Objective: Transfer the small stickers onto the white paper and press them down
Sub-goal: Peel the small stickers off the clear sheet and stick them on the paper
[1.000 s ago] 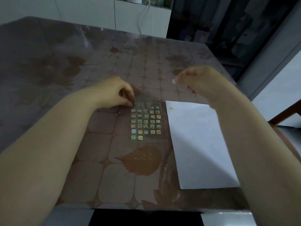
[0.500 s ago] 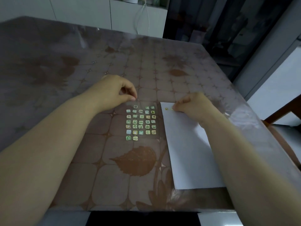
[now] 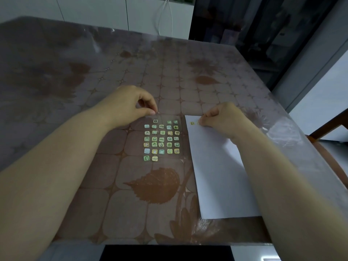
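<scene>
The right hand (image 3: 224,119) has its thumb and forefinger pressed together at the top left corner of the white paper (image 3: 216,166). They pinch a small sticker (image 3: 198,123) and only its pale edge shows at the fingertips. One second ago this hand was in the air above the table; now it is down on the paper, so I judge the sticker is being set and pressed. Just beside it, on the left, lies the first sticker (image 3: 192,123), already flat on the paper. The left hand (image 3: 130,104) has not moved: thumb and forefinger hold the far left corner of the clear sticker sheet (image 3: 162,140), which lies on the table (image 3: 131,204) just beside the paper. Many stickers remain on the sheet, so the task is only at its beginning
</scene>
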{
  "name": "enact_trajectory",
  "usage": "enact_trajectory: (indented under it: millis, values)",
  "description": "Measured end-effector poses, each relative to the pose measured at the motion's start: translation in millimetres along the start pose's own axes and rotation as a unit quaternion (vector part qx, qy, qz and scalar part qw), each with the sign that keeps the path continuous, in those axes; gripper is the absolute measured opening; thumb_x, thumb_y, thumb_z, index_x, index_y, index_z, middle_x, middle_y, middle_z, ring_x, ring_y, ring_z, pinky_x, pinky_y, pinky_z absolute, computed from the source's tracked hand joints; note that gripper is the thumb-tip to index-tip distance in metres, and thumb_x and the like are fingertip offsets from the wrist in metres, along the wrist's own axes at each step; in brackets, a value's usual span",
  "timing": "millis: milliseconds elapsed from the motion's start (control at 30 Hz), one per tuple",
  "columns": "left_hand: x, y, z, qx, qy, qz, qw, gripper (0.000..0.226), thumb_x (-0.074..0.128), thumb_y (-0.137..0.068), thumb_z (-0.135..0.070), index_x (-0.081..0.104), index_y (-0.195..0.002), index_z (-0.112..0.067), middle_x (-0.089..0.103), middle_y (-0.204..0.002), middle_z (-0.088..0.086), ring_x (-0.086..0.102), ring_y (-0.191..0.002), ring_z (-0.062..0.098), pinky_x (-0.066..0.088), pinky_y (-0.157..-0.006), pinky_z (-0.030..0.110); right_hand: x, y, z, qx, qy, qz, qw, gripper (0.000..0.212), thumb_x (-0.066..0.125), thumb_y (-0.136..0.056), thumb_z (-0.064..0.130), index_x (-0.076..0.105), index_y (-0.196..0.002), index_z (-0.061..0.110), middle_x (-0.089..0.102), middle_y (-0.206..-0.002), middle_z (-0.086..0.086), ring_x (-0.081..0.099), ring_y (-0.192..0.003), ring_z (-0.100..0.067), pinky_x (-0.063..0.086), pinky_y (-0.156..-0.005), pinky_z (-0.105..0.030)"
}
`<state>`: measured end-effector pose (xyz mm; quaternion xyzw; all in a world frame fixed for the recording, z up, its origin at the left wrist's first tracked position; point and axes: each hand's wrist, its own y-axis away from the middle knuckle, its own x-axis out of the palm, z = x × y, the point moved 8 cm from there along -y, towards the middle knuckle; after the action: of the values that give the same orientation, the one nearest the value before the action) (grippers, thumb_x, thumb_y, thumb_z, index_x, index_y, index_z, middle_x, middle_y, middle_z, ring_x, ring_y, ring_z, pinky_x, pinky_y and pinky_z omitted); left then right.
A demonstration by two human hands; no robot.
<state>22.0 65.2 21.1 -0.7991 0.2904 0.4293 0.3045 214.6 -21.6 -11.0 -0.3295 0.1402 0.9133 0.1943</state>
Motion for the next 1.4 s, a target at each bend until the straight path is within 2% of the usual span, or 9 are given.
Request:
enact_trajectory:
  millis: [100,200,333,467,633,733,833,1000,1400]
  values:
    - [0.3,0.7,0.3,-0.003,0.003,0.001,1.0,0.006,0.069,-0.075,-0.02,0.068,-0.076,-0.027,0.066,-0.077,-0.007,0.056,-0.076,-0.003,0.039,-0.074,0.023,-0.6,-1.5,0.2,0.006,-0.009,0.004,1.0,0.031,0.071,-0.073,0.01,0.061,-0.091,-0.014,0.05,-0.072,-0.008,0.043,-0.07,-0.017,0.033,-0.06,-0.025]
    - [1.4,0.8,0.6,-0.003,0.004,0.005,1.0,0.006,0.069,-0.075,-0.021,0.068,-0.076,-0.027,0.067,-0.078,-0.007,0.057,-0.076,0.0,0.041,-0.075,0.024,-2.3,0.1,2.3,0.009,-0.011,-0.001,1.0,0.014,0.072,-0.073,0.007,0.062,-0.082,0.005,0.049,-0.063,0.002,0.045,-0.06,-0.011,0.036,-0.054,-0.021]
    - [7.1,0.8,0.4,-0.005,0.004,0.023,1.0,0.007,0.068,-0.076,-0.022,0.067,-0.077,-0.029,0.067,-0.08,-0.009,0.058,-0.078,0.001,0.043,-0.074,0.026,1.2,1.9,3.8,0.004,-0.011,-0.004,1.0,0.018,0.07,-0.076,0.008,0.054,-0.073,0.016,0.046,-0.063,0.005,0.043,-0.057,-0.007,0.033,-0.05,-0.018]
    - [7.5,2.0,1.7,-0.02,0.017,0.032,0.999,0.01,0.068,-0.076,-0.023,0.066,-0.078,-0.032,0.063,-0.076,-0.02,0.055,-0.071,-0.012,0.037,-0.065,0.009,0.6,3.2,6.0,-0.004,0.015,-0.008,1.0,0.026,0.069,-0.078,0.01,0.051,-0.062,0.02,0.046,-0.059,0.006,0.043,-0.056,-0.008,0.032,-0.05,-0.018]
    - [5.5,4.1,3.5,-0.027,0.011,0.042,0.999,0.012,0.067,-0.078,-0.019,0.069,-0.09,-0.022,0.068,-0.086,-0.005,0.057,-0.073,-0.001,0.037,-0.064,0.006,11.1,25.9,49.0,-0.17,0.145,-0.054,0.973,0.004,0.059,-0.085,0.025,0.062,-0.086,0.023,0.053,-0.08,0.005,0.055,-0.083,-0.019,0.04,-0.07,-0.027]
    - [4.2,4.4,1.7,-0.027,-0.007,0.047,0.999,0.021,0.062,-0.079,-0.01,0.068,-0.097,-0.018,0.067,-0.089,-0.001,0.06,-0.08,0.012,0.037,-0.061,0.014,34.9,37.9,78.9,-0.241,0.202,0.003,0.949,0.02,0.054,-0.088,0.022,0.067,-0.103,0.024,0.059,-0.097,0.001,0.059,-0.094,-0.019,0.04,-0.073,-0.025]
    - [2.5,6.4,0.8,-0.031,-0.002,0.057,0.998,0.021,0.061,-0.077,-0.006,0.069,-0.093,-0.016,0.067,-0.085,0.001,0.057,-0.077,0.011,0.039,-0.065,0.016,51.5,31.3,87.3,-0.233,0.224,0.048,0.945,0.021,0.055,-0.087,0.021,0.068,-0.103,0.026,0.059,-0.097,0.002,0.06,-0.094,-0.019,0.038,-0.071,-0.022]
    - [4.7,7.3,0.9,-0.042,0.017,0.057,0.997,0.013,0.067,-0.075,-0.011,0.072,-0.085,-0.019,0.068,-0.083,0.002,0.056,-0.077,0.013,0.041,-0.068,0.021,60.8,18.5,81.3,-0.209,0.148,0.015,0.967,0.013,0.062,-0.082,0.024,0.074,-0.085,0.022,0.072,-0.088,-0.001,0.064,-0.086,-0.021,0.051,-0.074,-0.031]
    - [9.5,5.4,3.9,-0.038,0.02,0.07,0.997,0.014,0.07,-0.072,-0.014,0.067,-0.081,-0.024,0.068,-0.085,0.006,0.059,-0.078,0.019,0.044,-0.071,0.026,72.2,15.3,78.2,-0.18,0.105,-0.001,0.978,0.008,0.065,-0.079,0.025,0.072,-0.082,0.025,0.06,-0.076,0.004,0.063,-0.09,-0.026,0.049,-0.084,-0.039]
